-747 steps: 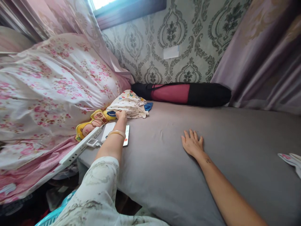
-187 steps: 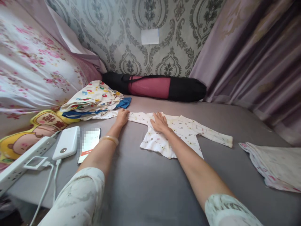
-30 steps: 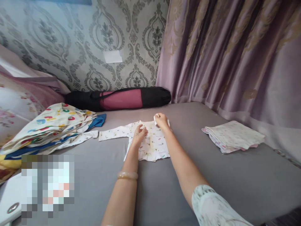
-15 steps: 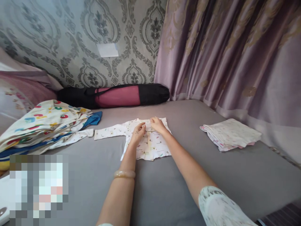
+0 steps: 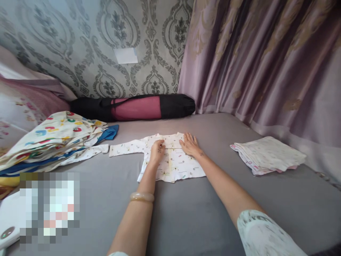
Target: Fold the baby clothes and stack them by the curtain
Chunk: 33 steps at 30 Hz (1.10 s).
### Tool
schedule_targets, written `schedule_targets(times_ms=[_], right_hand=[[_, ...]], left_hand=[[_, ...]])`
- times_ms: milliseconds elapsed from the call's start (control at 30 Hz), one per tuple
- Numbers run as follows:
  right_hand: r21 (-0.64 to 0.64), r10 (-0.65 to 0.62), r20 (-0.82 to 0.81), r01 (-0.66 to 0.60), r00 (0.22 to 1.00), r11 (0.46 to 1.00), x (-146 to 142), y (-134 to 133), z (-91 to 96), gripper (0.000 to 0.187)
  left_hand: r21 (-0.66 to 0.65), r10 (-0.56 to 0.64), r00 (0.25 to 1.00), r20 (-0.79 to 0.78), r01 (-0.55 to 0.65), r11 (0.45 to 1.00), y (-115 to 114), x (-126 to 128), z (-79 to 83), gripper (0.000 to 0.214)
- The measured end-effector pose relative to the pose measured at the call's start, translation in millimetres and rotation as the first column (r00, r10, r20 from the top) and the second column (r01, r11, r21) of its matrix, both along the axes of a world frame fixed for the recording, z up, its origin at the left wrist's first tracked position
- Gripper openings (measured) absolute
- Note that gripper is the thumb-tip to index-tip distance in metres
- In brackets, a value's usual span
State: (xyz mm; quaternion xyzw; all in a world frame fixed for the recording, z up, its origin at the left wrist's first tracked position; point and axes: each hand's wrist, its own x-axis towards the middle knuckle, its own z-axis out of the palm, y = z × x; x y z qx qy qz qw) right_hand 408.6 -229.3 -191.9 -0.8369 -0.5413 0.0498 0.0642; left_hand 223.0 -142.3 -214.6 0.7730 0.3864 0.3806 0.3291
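Note:
A small white baby shirt (image 5: pixel 183 165) with a sparse little print lies spread on the grey bed sheet, one long sleeve (image 5: pixel 126 148) stretched out to the left. My left hand (image 5: pixel 157 152), a pale bangle on its wrist, rests on the shirt's left chest with its fingers curled in at the front edge; the fingertips are partly hidden. Flat on the right shoulder side lies my right hand (image 5: pixel 190 145), its fingers stretched and apart. The shirt's right sleeve is not visible.
Left stands a heap of printed clothes (image 5: pixel 61 129), with a white sleeve reaching toward the shirt. To the right is a folded stack of cloths (image 5: pixel 271 154). A black and pink rolled bag (image 5: pixel 135 107) lies along the wall. A white device (image 5: pixel 13 220), partly pixelated, sits front left.
My right hand has gone from a pinch near the neckline to lying flat farther right on the shirt. My left hand stays nearly in place. The view has shifted slightly.

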Motion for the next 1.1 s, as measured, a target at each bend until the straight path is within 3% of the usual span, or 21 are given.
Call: schedule_targets(times_ms=[200, 400, 500, 600, 767, 1100], right_hand=[[-0.005, 0.002, 0.009, -0.002, 1.000, 1.000, 1, 3, -5.1, 0.072], [-0.068, -0.011, -0.031, 0.009, 0.999, 0.998, 3, 4, 1.7, 0.073], [-0.032, 0.031, -0.020, -0.032, 0.999, 0.999, 1, 3, 6.1, 0.070], [0.044, 0.089, 0.021, -0.090, 0.996, 0.995, -9, 3, 7.2, 0.068], [0.064, 0.186, 0.001, -0.185, 0.983, 0.981, -35, 5, 7.9, 0.059], [0.058, 0.177, -0.062, -0.173, 0.982, 0.983, -55, 13, 0.6, 0.055]], left_hand=[[0.092, -0.025, 0.994, -0.103, 0.034, 0.995, -1, -3, 0.5, 0.035], [0.080, -0.035, 0.982, -0.185, 0.051, 0.996, -3, -2, 2.8, 0.036], [0.070, -0.044, 0.983, -0.179, 0.057, 0.996, -4, -1, 4.0, 0.035], [0.057, -0.034, 0.984, -0.173, 0.045, 0.997, -6, 0, 5.5, 0.031], [0.045, -0.028, 0.990, -0.138, 0.034, 0.998, -5, 1, 5.9, 0.026], [0.059, -0.009, 0.989, -0.145, 0.018, 0.998, 0, -5, 5.8, 0.026]])
